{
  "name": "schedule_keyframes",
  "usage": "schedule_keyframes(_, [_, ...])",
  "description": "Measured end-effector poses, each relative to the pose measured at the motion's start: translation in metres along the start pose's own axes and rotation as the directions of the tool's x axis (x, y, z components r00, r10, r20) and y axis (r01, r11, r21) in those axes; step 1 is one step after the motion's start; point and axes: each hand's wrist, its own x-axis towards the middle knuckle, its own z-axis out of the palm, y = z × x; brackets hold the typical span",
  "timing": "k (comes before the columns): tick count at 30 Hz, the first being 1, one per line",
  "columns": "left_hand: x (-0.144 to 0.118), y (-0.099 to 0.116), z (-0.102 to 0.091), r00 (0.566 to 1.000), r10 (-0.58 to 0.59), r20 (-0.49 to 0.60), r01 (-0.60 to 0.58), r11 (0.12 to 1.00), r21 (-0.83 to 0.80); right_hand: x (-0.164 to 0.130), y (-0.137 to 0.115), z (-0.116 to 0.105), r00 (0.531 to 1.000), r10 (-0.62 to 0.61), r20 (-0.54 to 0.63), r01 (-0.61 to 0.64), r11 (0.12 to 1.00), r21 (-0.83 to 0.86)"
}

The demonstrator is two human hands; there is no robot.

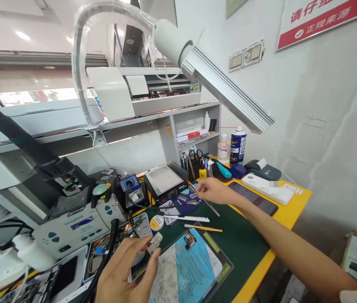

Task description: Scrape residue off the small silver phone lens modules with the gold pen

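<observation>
My left hand (pixel 128 269) is at the lower centre, pinching a small silvery-white part (pixel 155 242) with a copper-coloured edge between thumb and fingers. Its exact kind I cannot make out. Farther back, my right hand (pixel 213 191) is closed on a slim metal tool (pixel 211 207) that slants over the green mat (pixel 244 235). Below it lie a white-handled tool (pixel 186 218) and a thin yellow-handled tool (pixel 208 229). A small dark electronic part (pixel 190 240) rests on the blue-and-white sheet (pixel 194 269), right of my left hand.
Behind the mat stand a heating plate (pixel 166 181), a blue tool stand (pixel 131 189) and a grey rework station (pixel 74 227). A round tin (pixel 156 223) sits near my left hand. A lamp (pixel 225 88) hangs overhead. Phones (pixel 254 198) and a spray can (pixel 238 145) are at right.
</observation>
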Motion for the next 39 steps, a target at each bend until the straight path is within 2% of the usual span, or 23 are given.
schedule_keyframes(5, [0.003,0.009,0.001,0.999,0.016,-0.031,-0.016,1.000,-0.010,-0.004,-0.009,-0.014,0.997,0.026,-0.072,-0.007,0.967,0.254])
schedule_keyframes(11, [0.002,0.008,0.002,0.998,-0.006,-0.066,0.004,0.999,-0.040,0.002,-0.007,-0.010,0.997,0.076,0.014,-0.072,0.844,0.532])
schedule_keyframes(18, [0.001,0.007,0.001,0.994,-0.078,-0.077,0.072,0.994,-0.088,-0.007,-0.027,-0.009,0.996,-0.015,0.087,-0.052,0.704,0.708])
schedule_keyframes(21, [0.001,0.008,0.001,0.993,-0.079,-0.087,0.070,0.993,-0.097,-0.018,-0.045,-0.001,0.993,-0.073,0.095,-0.020,0.676,0.736])
schedule_keyframes(26, [0.003,0.010,0.003,0.994,-0.012,-0.107,0.001,0.995,-0.098,-0.038,-0.085,0.025,0.973,-0.157,0.170,-0.014,0.693,0.721])
schedule_keyframes(31, [0.004,0.016,0.002,0.995,-0.017,-0.094,0.005,0.992,-0.127,-0.061,-0.120,0.049,0.974,-0.213,0.072,0.105,0.714,0.692])
schedule_keyframes(35, [0.002,0.019,0.000,0.996,-0.034,-0.086,0.020,0.987,-0.160,-0.075,-0.122,0.066,0.980,-0.195,-0.034,0.167,0.723,0.671])
schedule_keyframes(39, [0.003,0.020,0.000,0.995,-0.023,-0.093,0.010,0.991,-0.135,-0.079,-0.112,0.078,0.975,-0.163,-0.153,0.221,0.806,0.549])
